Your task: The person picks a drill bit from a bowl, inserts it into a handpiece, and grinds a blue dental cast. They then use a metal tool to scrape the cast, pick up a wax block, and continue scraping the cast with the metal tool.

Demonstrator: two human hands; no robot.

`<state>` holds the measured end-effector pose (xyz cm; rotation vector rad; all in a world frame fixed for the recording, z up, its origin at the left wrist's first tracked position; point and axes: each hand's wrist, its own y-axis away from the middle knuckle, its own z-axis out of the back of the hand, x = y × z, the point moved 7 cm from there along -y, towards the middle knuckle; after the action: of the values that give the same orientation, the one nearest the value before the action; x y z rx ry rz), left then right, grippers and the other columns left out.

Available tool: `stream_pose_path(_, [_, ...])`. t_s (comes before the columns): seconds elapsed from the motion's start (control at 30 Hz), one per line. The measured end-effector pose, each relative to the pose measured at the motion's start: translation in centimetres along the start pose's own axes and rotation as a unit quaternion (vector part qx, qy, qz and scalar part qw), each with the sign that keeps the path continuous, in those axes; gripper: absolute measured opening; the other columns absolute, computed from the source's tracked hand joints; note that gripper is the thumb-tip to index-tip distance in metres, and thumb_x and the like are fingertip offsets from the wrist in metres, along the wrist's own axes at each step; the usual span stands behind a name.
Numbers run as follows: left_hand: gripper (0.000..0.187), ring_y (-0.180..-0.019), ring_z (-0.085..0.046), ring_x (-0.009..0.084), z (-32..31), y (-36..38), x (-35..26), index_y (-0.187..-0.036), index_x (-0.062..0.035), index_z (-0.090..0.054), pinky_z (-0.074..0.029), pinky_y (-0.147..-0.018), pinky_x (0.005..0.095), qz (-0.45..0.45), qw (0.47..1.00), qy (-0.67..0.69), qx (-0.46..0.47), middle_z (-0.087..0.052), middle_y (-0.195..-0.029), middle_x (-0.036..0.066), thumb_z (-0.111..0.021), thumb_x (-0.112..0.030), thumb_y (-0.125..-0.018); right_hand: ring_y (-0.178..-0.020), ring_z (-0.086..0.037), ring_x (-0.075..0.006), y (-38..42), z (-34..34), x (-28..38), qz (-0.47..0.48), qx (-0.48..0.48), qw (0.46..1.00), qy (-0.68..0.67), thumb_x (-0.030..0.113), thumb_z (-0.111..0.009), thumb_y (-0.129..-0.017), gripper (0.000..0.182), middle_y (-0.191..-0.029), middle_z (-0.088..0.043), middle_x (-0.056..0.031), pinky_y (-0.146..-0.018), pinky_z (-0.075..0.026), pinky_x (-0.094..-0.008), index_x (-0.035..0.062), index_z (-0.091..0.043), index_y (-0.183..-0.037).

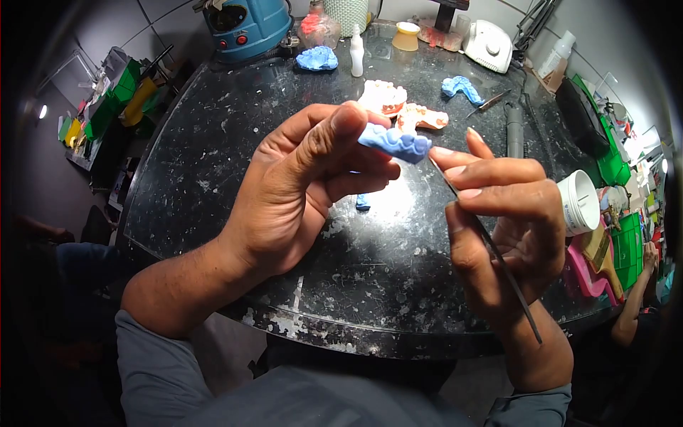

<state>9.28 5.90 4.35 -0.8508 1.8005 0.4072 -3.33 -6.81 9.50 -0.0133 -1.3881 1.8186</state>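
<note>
**Two-Handed Hold: Position and Grip**

The blue tooth mold (398, 144) is raised above the black table (213, 142), in front of the person's chest. The left hand (284, 178) clamps one end of it between thumb and fingers. The row of tooth shapes and the far end project clear of the fingertips; this hold appears to leave that end accessible and in sight.

The right hand (509, 220) grips a thin dark tool (501, 263) in a pen-like pinch, thumb on one side, fingers on the other. The shaft slopes down past the palm, and its rear end lies over the wrist. Gripping near the front presumably gives fine control of the tip. The tip stands at the mold's free end; whether it touches cannot be told from this view.

A small blue piece (363, 202) lies on the table below the mold, beside a bright patch of light. The light probably serves to show surface detail.

Two pale tooth models (383, 98) (424, 116) rest just beyond the mold, likely kept close for easy reach. Farther back lie a blue arch (462, 90), a blue lump (316, 58) and an upright white bottle (357, 53), apart from the hands, which appears to leave them room.
</note>
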Motion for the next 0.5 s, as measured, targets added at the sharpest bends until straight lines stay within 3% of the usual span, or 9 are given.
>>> stream_pose_path(0.33, [0.058, -0.088, -0.068, 0.0166, -0.5, -0.2, -0.6, -0.129, 0.0000, -0.053, -0.057, -0.075, 0.0284, -0.012, 1.000, -0.020, 0.005, -0.067, -0.099, 0.008, -0.051, -0.049, -0.099, -0.106, -0.066, -0.0331, 0.1, 0.0, 0.1, -0.007, 0.006, 1.000, -0.009, -0.011, -0.059, -0.084, 0.024, -0.107, -0.059, -0.0180, -0.110, -0.039, -0.0526, 0.0010, -0.052, -0.103])
stream_pose_path(0.43, [0.049, -0.088, -0.068, 0.0157, -0.5, -0.2, -0.4, -0.127, -0.0001, -0.057, -0.056, -0.074, 0.0281, -0.030, 0.999, 0.007, 0.013, -0.068, -0.103, 0.008, -0.054, -0.042, -0.100, -0.105, -0.066, -0.0312, 0.1, 0.4, -0.2, -0.001, -0.015, 1.000, -0.016, -0.010, -0.058, -0.085, 0.022, -0.106, -0.059, -0.0177, -0.109, -0.040, -0.0518, 0.0009, -0.052, -0.103])
stream_pose_path(0.5, [0.035, -0.089, -0.068, 0.0143, -1.2, -0.2, 0.0, -0.121, -0.0003, -0.063, -0.056, -0.074, 0.0268, -0.023, 0.994, -0.100, 0.048, -0.069, -0.106, 0.008, -0.059, -0.028, -0.099, -0.104, -0.066, -0.0291, 0.2, 1.3, -0.7, -0.027, -0.058, 0.998, -0.006, -0.007, -0.055, -0.088, 0.017, -0.106, -0.059, -0.0170, -0.107, -0.043, -0.0493, 0.0007, -0.052, -0.102])
